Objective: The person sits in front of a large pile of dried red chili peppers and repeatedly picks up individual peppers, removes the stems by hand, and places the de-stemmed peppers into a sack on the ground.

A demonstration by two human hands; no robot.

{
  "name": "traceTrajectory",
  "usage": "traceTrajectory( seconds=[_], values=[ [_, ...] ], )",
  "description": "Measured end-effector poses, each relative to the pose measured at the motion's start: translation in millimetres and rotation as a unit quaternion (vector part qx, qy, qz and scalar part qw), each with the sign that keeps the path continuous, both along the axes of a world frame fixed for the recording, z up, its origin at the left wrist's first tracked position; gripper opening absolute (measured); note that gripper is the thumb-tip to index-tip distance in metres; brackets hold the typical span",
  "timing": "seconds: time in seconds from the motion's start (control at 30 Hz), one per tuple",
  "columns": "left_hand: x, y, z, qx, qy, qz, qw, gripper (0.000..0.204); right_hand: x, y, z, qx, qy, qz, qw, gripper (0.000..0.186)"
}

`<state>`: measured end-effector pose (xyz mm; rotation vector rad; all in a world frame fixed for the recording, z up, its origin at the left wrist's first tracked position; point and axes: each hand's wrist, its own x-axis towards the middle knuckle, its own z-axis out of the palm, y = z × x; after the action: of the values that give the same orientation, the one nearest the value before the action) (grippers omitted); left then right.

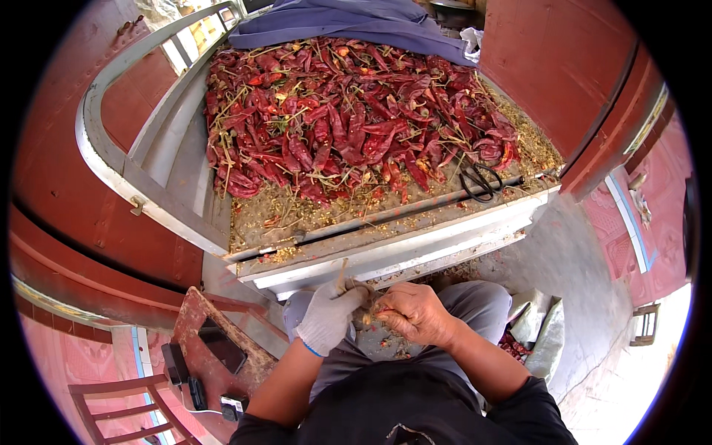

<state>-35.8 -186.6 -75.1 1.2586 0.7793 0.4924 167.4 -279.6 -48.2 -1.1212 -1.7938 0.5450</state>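
My left hand (pixel 330 319), in a white knit glove with a blue cuff, is closed on a dried brown plant piece (pixel 362 291) with a pale stem upright. My bare right hand (pixel 415 315) is beside it, fingers pinched at a small bit I cannot make out. Both are low in the head view, above my lap at the edge of a metal cart bed (pixel 386 241). On the bed lies a broad heap of dried red chili peppers (pixel 341 126) with stems and scattered seeds. Black-handled scissors (pixel 482 182) rest at the heap's front right.
Purple cloth (pixel 326 21) covers the back of the heap. Red metal doors (pixel 564 89) flank the cart. At lower left are a rusty stand (pixel 241 374) with black devices and a wooden chair (pixel 119 389). A pale sack (pixel 547 341) with red pieces beside it lies at right.
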Motion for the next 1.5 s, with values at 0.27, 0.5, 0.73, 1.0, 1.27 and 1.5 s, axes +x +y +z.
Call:
traceTrajectory(
  seconds=[0.27,0.5,0.73,1.0,1.27,1.5],
  values=[
    [5.3,-10.0,52.4,0.454,0.278,-0.132,0.836,0.063,20.6,-24.0,-7.6,-0.167,0.074,-0.049,0.982,0.019],
    [40.1,-24.4,11.8,0.148,0.0,-0.111,0.983,0.044,17.9,-33.6,-8.3,-0.389,0.293,-0.008,0.873,0.046],
    [54.9,-43.1,-14.4,-0.046,-0.05,-0.08,0.994,0.027,101.3,-190.7,-63.2,-0.321,0.156,-0.408,0.84,0.041],
    [43.5,-38.9,-32.9,-0.092,-0.031,-0.04,0.994,0.031,177.4,-275.7,-81.7,-0.266,-0.005,-0.642,0.719,0.038],
    [9.3,-26.6,-36.6,-0.03,0.053,-0.045,0.997,0.041,169.4,-42.2,6.9,-0.078,-0.008,-0.441,0.894,0.03],
    [-14.5,-27.3,-17.3,-0.075,0.026,0.015,0.997,0.044,201.2,71.8,14.2,-0.169,-0.358,-0.459,0.796,0.036]
  ],
)
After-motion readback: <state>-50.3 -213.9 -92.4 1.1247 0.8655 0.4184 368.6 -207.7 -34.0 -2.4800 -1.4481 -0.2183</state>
